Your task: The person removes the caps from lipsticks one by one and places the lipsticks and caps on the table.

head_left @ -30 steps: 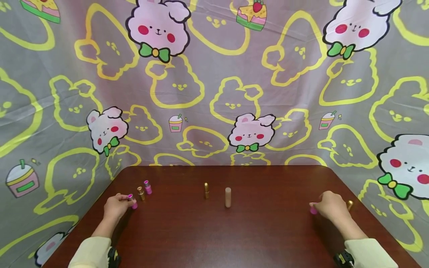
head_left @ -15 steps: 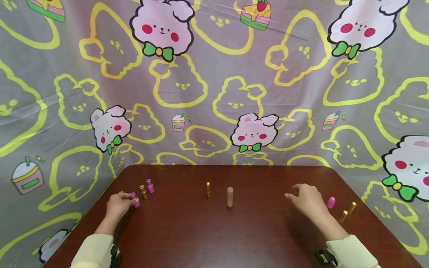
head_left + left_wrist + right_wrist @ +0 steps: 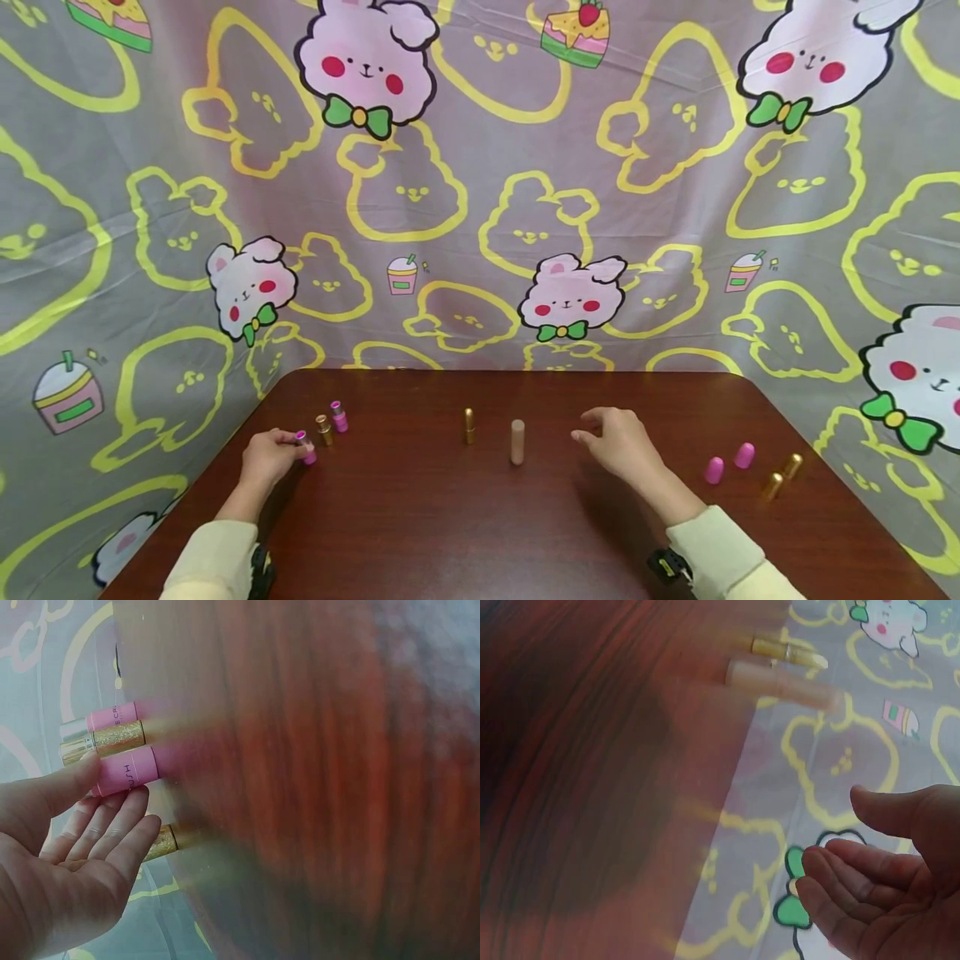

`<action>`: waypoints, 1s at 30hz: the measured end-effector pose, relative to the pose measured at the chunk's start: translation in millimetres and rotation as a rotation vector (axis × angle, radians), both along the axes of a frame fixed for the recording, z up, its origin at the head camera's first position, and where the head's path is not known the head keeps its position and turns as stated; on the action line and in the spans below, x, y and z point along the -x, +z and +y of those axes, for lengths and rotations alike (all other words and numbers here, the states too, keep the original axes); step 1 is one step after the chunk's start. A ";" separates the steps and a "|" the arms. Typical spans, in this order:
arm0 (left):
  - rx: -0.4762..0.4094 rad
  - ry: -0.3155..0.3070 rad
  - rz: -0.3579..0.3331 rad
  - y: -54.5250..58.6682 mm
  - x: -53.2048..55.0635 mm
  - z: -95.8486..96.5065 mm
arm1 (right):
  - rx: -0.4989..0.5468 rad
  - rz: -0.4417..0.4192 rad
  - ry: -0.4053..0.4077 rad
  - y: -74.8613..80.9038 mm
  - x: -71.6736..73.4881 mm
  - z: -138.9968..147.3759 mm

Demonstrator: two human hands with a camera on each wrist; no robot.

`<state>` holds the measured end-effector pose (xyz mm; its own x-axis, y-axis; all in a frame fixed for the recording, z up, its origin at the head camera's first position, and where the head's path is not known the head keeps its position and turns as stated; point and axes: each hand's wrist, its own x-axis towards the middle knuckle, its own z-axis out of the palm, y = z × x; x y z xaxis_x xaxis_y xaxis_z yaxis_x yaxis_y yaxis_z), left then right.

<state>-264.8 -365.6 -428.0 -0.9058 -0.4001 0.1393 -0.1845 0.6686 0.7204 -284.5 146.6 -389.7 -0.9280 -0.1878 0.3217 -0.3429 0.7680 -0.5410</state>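
At the left side of the table my left hand [image 3: 268,456] pinches an uncapped pink lipstick [image 3: 306,447] between thumb and fingers, its base standing on the wood. Lettering shows on its pink body [image 3: 131,771] in the left wrist view. Just behind it stand an uncapped gold lipstick [image 3: 324,430] and a second uncapped pink lipstick [image 3: 340,417]. My right hand [image 3: 624,443] hovers over the table, fingers relaxed and holding nothing. Left of it a beige tube [image 3: 517,442] stands upright, with a slim gold lipstick tube [image 3: 468,426] beyond it.
On the right stand two pink caps [image 3: 714,471] and two gold caps [image 3: 772,485]. Another gold tube [image 3: 163,841] shows partly behind my left fingers in the left wrist view. A patterned cloth [image 3: 465,208] hangs around the brown table [image 3: 480,525].
My right hand has let go of a pink cap, leaving it standing on the right, and moved left toward the beige tube. My left hand keeps its hold on the pink lipstick.
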 end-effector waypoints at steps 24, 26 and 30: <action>-0.026 0.011 -0.025 1.0 2.3 -1.6 | 0.129 -0.094 0.110 -21.9 20.6 -72.6; -0.022 0.007 -0.028 1.0 2.1 -1.5 | 0.131 -0.097 0.109 -23.1 22.5 -74.7; -0.022 0.009 -0.033 1.3 2.1 -0.6 | 0.140 -0.118 0.112 -25.9 25.1 -77.4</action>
